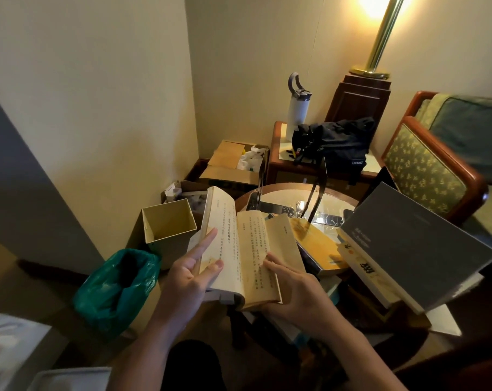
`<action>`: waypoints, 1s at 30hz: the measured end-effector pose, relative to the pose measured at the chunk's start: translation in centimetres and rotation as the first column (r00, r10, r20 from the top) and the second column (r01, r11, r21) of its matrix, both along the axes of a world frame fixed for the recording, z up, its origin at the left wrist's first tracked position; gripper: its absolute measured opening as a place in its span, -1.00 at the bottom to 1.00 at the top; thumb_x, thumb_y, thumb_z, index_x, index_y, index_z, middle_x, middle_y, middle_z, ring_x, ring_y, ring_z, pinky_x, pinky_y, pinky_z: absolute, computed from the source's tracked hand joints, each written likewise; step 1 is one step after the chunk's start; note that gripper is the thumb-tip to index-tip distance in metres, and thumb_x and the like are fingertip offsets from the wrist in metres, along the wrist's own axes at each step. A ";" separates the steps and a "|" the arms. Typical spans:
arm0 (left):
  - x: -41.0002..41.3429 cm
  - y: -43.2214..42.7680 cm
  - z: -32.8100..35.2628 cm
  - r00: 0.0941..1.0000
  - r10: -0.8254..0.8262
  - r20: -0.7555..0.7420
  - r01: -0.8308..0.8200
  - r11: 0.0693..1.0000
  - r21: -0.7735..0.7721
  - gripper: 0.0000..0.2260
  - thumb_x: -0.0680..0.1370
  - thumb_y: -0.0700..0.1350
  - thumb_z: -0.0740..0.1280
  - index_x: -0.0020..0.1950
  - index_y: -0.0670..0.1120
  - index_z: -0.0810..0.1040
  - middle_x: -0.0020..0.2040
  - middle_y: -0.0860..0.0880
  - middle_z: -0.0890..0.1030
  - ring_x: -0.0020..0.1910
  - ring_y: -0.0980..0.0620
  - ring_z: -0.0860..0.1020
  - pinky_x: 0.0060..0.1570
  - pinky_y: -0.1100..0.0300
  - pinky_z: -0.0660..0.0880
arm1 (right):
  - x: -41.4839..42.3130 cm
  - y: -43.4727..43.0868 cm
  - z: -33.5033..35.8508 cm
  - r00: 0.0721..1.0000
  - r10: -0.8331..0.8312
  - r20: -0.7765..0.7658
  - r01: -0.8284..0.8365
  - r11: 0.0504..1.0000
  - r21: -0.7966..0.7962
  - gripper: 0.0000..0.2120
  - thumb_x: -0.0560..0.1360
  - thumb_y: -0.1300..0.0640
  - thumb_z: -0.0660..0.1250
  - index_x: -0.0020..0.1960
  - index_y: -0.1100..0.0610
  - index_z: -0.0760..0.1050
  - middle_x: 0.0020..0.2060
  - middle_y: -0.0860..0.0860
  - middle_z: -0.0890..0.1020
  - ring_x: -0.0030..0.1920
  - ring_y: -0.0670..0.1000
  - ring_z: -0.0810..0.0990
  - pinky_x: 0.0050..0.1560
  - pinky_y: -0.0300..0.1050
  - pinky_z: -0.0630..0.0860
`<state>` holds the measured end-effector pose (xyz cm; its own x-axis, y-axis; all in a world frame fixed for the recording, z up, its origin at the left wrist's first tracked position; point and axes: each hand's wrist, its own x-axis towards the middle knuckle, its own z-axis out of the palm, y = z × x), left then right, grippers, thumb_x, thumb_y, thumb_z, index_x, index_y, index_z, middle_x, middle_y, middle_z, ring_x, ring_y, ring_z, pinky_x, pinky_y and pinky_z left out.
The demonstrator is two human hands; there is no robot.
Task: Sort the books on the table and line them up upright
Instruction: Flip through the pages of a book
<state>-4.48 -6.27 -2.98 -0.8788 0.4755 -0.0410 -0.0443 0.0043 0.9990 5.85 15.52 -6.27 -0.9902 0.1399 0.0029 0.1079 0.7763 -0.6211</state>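
- The open book [247,249] was held between both hands, pages facing up.
- The left hand [194,275] pinched its left half, thumb on the page and forefinger straight.
- The right hand [292,289] gripped its right half, thumb on the pages.
- Right of the right hand, a grey book [416,235] lay tilted on other books.
- Just beyond that hand lay a yellow book [318,244].

Both hands raised in front of the body, holding an open book [250,249] between them

Left hand [191,275] palm up, forefinger stretched straight beside the left page block, thumb pressed flat on the page; right hand [292,289] back up, fingers [270,263] bent onto the right-hand page near its lower edge; both forearms bare, rising from the bottom of the view and converging toward the middle.
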 end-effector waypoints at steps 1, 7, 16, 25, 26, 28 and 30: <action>0.0 0.0 0.0 1.000 -0.002 -0.021 0.001 1.000 -0.016 -0.56 0.61 -0.10 0.35 0.40 0.32 0.45 0.32 0.33 0.40 0.15 0.25 0.58 -0.07 0.06 0.67 | 0.0 0.0 -0.1 1.000 -0.001 -0.005 0.001 1.000 -0.003 -0.18 0.39 -0.19 0.51 0.56 -0.17 0.23 0.54 -0.34 0.17 0.54 -0.16 0.18 0.48 0.11 0.35; 0.0 -0.3 0.2 0.993 -0.014 -0.121 0.000 0.994 -0.109 -0.56 0.63 -0.08 0.31 0.46 0.29 0.40 0.34 0.33 0.37 0.19 0.19 0.56 -0.14 0.09 0.67 | 0.3 -0.1 -0.6 1.000 -0.005 -0.016 0.004 1.000 -0.016 -0.24 0.40 -0.24 0.48 0.51 -0.34 0.21 0.50 -0.46 0.14 0.56 -0.09 0.16 0.45 0.22 0.36; -0.3 -0.7 0.3 0.965 -0.028 -0.260 -0.030 0.976 -0.216 -0.53 0.62 -0.05 0.33 0.52 0.20 0.35 0.41 0.29 0.35 0.25 0.30 0.46 -0.05 0.05 0.67 | 0.8 -0.6 -0.4 0.999 0.006 -0.046 -0.008 0.999 -0.032 -0.32 0.45 -0.17 0.46 0.48 -0.37 0.24 0.47 -0.49 0.15 0.54 -0.10 0.14 0.37 0.15 0.47; -0.1 -0.6 0.6 0.961 -0.025 -0.274 -0.037 0.975 -0.219 -0.54 0.63 -0.05 0.33 0.51 0.21 0.36 0.44 0.24 0.35 0.18 0.41 0.47 -0.09 0.15 0.67 | 1.1 -1.5 -0.7 0.977 -0.108 -0.184 0.099 0.993 -0.058 -0.41 0.51 -0.23 0.36 0.49 -0.27 0.30 0.45 -0.36 0.29 0.44 -0.08 0.38 0.21 -0.06 0.59; -0.2 -0.6 0.6 0.962 -0.025 -0.274 -0.036 0.975 -0.217 -0.54 0.63 -0.06 0.32 0.51 0.21 0.36 0.45 0.24 0.34 0.17 0.43 0.45 -0.08 0.19 0.65 | 1.1 -1.6 -0.9 0.972 -0.127 -0.197 0.120 0.992 -0.046 -0.43 0.53 -0.27 0.29 0.51 -0.27 0.27 0.44 -0.26 0.35 0.39 -0.04 0.46 0.14 -0.06 0.63; -0.2 -0.6 0.6 0.962 -0.030 -0.272 -0.030 0.976 -0.214 -0.53 0.63 -0.08 0.32 0.52 0.21 0.34 0.45 0.24 0.33 0.20 0.44 0.40 -0.01 0.29 0.61 | 1.3 -2.1 -1.5 0.964 -0.168 -0.208 0.154 0.985 -0.079 -0.42 0.55 -0.40 0.10 0.53 -0.28 0.21 0.37 -0.12 0.45 0.21 -0.09 0.59 -0.02 -0.08 0.68; -0.1 -0.6 0.8 0.964 -0.040 -0.264 -0.021 0.975 -0.222 -0.52 0.64 -0.08 0.31 0.52 0.23 0.33 0.45 0.25 0.31 0.18 0.41 0.42 -0.03 0.26 0.62 | 1.4 -2.8 -2.0 0.940 -0.245 -0.238 0.203 0.961 -0.187 -0.44 0.58 -0.40 -0.02 0.53 -0.25 0.20 0.31 -0.09 0.48 0.08 -0.19 0.60 -0.14 -0.17 0.68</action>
<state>-4.59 -6.85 -2.21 -0.8676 0.4895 0.0879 0.2233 0.2254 0.9483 7.29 12.72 -8.30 -0.9013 0.3773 0.2128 0.0883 0.6409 -0.7625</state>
